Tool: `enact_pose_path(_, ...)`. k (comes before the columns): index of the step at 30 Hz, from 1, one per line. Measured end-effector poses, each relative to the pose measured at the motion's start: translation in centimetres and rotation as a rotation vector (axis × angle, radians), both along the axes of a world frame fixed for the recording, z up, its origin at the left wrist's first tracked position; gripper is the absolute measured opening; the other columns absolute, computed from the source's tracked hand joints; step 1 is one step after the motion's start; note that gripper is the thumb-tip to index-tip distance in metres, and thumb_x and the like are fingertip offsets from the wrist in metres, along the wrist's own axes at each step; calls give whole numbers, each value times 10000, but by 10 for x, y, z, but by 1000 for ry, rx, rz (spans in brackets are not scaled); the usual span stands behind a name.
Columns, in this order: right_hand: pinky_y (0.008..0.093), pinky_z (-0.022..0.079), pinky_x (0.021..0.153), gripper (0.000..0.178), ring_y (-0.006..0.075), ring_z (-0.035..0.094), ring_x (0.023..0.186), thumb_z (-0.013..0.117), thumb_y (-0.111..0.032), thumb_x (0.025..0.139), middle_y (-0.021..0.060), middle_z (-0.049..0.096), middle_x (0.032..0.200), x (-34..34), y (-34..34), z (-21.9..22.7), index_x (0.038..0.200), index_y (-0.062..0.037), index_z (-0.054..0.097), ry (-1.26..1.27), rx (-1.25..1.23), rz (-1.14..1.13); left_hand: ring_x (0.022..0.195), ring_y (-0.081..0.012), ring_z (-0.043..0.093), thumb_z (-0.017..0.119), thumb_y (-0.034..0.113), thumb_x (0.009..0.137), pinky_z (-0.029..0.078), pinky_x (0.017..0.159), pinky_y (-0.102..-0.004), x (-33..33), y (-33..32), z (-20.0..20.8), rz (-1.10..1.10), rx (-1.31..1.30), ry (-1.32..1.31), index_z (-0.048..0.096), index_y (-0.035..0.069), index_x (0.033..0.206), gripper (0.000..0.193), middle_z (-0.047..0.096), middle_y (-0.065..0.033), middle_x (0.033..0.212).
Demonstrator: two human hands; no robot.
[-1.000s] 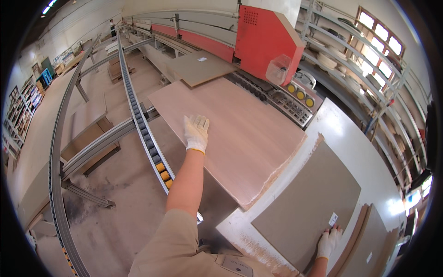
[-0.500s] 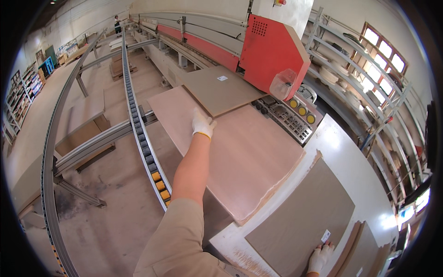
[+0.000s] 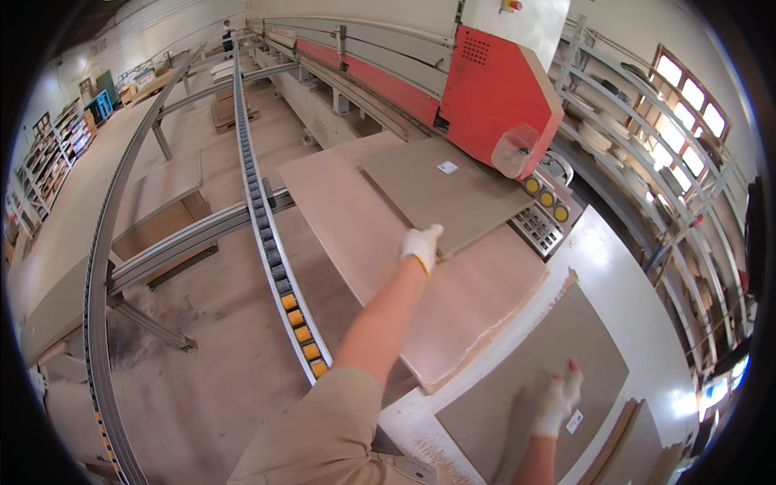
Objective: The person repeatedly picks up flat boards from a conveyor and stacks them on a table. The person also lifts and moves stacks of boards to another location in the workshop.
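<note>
My left hand (image 3: 422,246), in a white glove with bare fingertips, is closed on the near left edge of a grey-brown panel (image 3: 453,190) with a small white label. That panel lies on a larger pinkish board (image 3: 347,218), its far side next to the red machine housing (image 3: 501,97). My right hand (image 3: 556,404), gloved the same way, is over a second grey-brown panel (image 3: 533,356) on the white table (image 3: 590,250). Its fingers are apart with nothing in them, somewhat blurred. A label (image 3: 575,421) shows on that panel beside the hand.
A roller rail (image 3: 259,202) with black and yellow rollers runs away on the left, near a second curved rail (image 3: 121,186). More panels (image 3: 634,444) are stacked at lower right. Metal shelves (image 3: 638,121) stand at right. A person (image 3: 227,36) is far off.
My left hand has moved right and nearer, sliding the labelled panel the same way over the pinkish board. My right hand has risen from the lower panel's label and shifted away from me.
</note>
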State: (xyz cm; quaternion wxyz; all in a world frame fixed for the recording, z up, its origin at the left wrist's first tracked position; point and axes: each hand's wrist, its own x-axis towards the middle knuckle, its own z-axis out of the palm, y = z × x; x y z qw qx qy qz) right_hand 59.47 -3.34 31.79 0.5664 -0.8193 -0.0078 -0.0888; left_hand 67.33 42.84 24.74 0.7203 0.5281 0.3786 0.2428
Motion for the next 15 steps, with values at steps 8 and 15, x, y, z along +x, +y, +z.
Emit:
enact_pose_path(8, 446, 569, 979, 420, 286, 631, 1213, 526, -207, 1053, 141, 622, 1346, 72, 192, -54, 1447, -63, 511, 412, 822, 260, 963, -335, 720, 820, 319, 916, 603, 784, -459, -56, -151, 62, -180, -321, -77, 559, -112, 1311, 641, 700, -226, 1188)
enact_pose_path(15, 544, 587, 891, 241, 360, 678, 1050, 591, -227, 999, 130, 679, 1157, 103, 132, -59, 1201, -95, 597, 758, 942, 410, 970, -223, 700, 770, 278, 971, 594, 786, -393, -111, -201, 80, -358, -452, -185, 621, -8, 1268, 438, 713, -141, 1187)
